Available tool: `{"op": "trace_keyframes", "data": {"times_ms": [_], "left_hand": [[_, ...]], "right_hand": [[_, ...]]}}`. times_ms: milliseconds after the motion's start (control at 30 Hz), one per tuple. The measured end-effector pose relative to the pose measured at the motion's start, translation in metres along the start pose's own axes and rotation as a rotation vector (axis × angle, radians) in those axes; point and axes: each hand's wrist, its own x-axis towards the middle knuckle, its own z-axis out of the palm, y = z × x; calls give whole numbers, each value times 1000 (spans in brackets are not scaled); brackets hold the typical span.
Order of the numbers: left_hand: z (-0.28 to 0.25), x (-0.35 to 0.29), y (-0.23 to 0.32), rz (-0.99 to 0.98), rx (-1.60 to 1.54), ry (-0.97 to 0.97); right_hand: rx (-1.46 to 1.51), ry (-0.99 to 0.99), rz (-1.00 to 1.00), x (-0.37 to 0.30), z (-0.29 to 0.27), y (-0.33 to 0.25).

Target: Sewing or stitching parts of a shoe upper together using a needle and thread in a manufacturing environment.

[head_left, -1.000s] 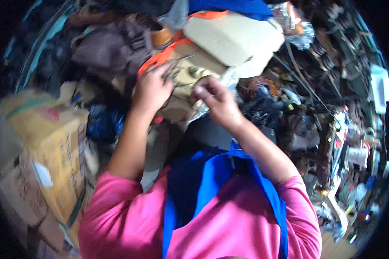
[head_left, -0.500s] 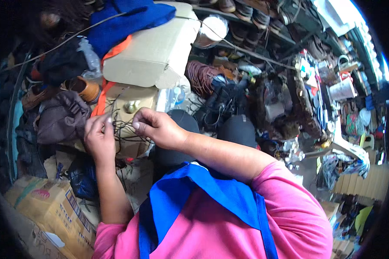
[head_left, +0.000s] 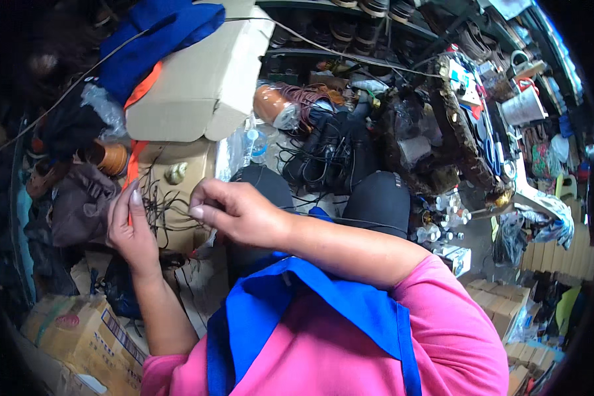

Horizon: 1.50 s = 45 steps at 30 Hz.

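Observation:
A loose tangle of thin dark cords (head_left: 167,210) lies over a piece of cardboard in front of me, between my two hands. My left hand (head_left: 132,228) is at its left edge, thumb and fingers drawn together; what they hold, if anything, is too small to make out. At the tangle's right side my right hand (head_left: 237,210) pinches a dark cord between thumb and bent forefinger. Just beyond the cords sits a small pale yellowish, knobbly object (head_left: 175,173). An orange strap (head_left: 136,162) runs down beside the left fingertips.
A large cardboard flap (head_left: 185,99) with blue cloth (head_left: 152,43) on it stands beyond. Black shoes (head_left: 327,155) and spools of cord (head_left: 274,107) lie ahead. A cluttered bench (head_left: 465,132) is on the right, a cardboard box (head_left: 86,336) at lower left, a brown bag (head_left: 82,204) left.
My hands have moved apart: the left one went left and down a little, and the right one slightly down. The whole view has shifted, bringing an orange spool into sight.

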Motion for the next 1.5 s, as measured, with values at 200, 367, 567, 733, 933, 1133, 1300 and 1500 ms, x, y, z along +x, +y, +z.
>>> {"op": "trace_keyframes", "data": {"times_ms": [200, 367, 567, 733, 933, 1133, 1300, 1500], "left_hand": [[-29, -11, -17, 58, 161, 187], [-65, -39, -38, -93, 145, 257], [-64, -88, -59, -384, 46, 98], [-42, -110, -74, -508, -36, -6], [-42, -109, -77, -462, 10, 18], [-52, -106, -73, -475, -86, 116], [-67, -84, -73, -510, -186, 168], [-74, -46, -63, -373, -339, 291]], "right_hand": [[-92, 242, -52, -29, -47, -40], [452, 272, -249, -39, -87, -63], [546, 382, -197, -56, -141, -66], [581, 249, -221, -66, -156, -61], [550, 266, -146, -59, -140, -55], [533, 257, -81, -52, -133, -46], [421, 308, -30, -48, -120, -41], [-139, 277, 104, -23, -81, -49]]}}
